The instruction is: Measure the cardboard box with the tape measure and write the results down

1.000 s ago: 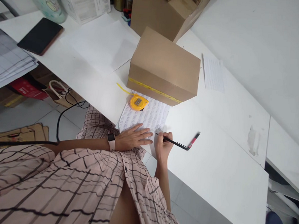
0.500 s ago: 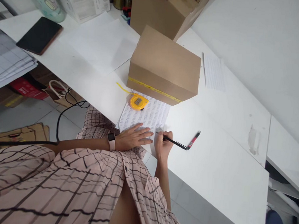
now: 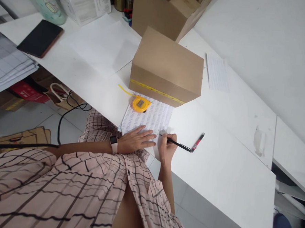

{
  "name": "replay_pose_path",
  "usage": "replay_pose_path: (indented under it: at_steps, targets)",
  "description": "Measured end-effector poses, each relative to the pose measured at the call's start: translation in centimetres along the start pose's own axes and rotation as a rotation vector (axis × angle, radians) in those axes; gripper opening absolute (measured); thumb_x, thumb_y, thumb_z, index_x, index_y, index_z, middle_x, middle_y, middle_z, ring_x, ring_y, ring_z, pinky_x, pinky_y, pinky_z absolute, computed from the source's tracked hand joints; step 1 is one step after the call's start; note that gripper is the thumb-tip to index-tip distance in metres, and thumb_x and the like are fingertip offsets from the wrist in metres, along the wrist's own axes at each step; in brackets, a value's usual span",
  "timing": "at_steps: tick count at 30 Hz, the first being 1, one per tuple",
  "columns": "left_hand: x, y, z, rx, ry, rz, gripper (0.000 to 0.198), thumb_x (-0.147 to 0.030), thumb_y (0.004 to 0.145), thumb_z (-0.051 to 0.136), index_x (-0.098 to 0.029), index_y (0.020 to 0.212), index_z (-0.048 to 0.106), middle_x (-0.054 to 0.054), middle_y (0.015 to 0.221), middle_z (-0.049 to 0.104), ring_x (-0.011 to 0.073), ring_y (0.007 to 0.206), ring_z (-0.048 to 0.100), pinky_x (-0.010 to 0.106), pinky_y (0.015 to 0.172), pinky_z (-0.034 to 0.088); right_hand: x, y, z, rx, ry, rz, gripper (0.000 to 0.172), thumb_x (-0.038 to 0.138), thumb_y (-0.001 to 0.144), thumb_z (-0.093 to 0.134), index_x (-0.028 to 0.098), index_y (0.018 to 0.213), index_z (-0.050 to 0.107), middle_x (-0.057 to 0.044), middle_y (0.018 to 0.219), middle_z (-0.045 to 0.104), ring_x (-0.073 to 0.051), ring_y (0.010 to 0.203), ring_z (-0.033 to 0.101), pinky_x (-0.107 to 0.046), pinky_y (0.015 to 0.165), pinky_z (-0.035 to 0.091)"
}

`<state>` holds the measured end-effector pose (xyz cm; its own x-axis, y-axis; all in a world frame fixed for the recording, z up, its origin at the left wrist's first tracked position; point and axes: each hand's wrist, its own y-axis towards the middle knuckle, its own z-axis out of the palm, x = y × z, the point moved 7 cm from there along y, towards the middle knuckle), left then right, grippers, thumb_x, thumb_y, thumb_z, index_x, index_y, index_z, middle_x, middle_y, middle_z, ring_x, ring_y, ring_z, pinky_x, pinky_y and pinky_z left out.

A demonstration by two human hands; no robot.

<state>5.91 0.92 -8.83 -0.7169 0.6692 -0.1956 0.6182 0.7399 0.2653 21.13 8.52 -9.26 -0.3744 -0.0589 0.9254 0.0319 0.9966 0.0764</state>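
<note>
My left hand [image 3: 136, 140] lies flat with fingers spread on the lower edge of a sheet of paper [image 3: 154, 119] covered in rows of writing. My right hand [image 3: 167, 147] is closed around a black pen [image 3: 179, 145], its tip at the paper's lower right. On the upper part of the sheet rests a yellow tape measure [image 3: 140, 103], a short piece of its blade sticking out to the left. Just behind it stands a closed cardboard box [image 3: 168, 66] with yellow tape along its front. A red and black pen [image 3: 198, 142] lies right of my right hand.
A larger cardboard box [image 3: 156, 14] stands behind. Toward the left are blank white sheets [image 3: 102, 45], a dark tablet-like device [image 3: 40, 38] and a green bottle [image 3: 49, 4]. Another written sheet [image 3: 217, 72] lies near the wall. A black cable [image 3: 60, 125] hangs below the table edge.
The camera view has shifted very slightly. Both hands stay in nearly the same place, and the pen remains in my right hand at the sheet.
</note>
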Motion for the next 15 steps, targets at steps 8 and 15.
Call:
replay_pose_path:
  at_steps: [8,15]
  targets:
    - [0.04,0.05,-0.1,0.001,-0.007,-0.002,0.04,-0.02,0.102,0.051,-0.024,0.141,0.054,0.006,0.154,0.051,0.0268,0.144,0.042,0.055,0.122,0.024,-0.06,-0.03,0.1,0.015,-0.001,-0.012,0.024,0.027,0.089,0.059,0.023,0.071,0.043,0.007,0.063,0.042,-0.011,0.059,0.039,-0.027,0.059,0.034]
    - [-0.02,-0.08,0.18,-0.015,0.008,0.005,0.041,-0.02,0.102,0.05,-0.024,0.143,0.052,0.006,0.154,0.05,0.0271,0.144,0.041,0.056,0.123,0.023,-0.13,0.05,-0.15,-0.023,0.003,-0.003,0.024,0.028,0.09,0.058,0.023,0.072,0.043,0.007,0.065,0.041,-0.012,0.06,0.04,-0.027,0.062,0.035]
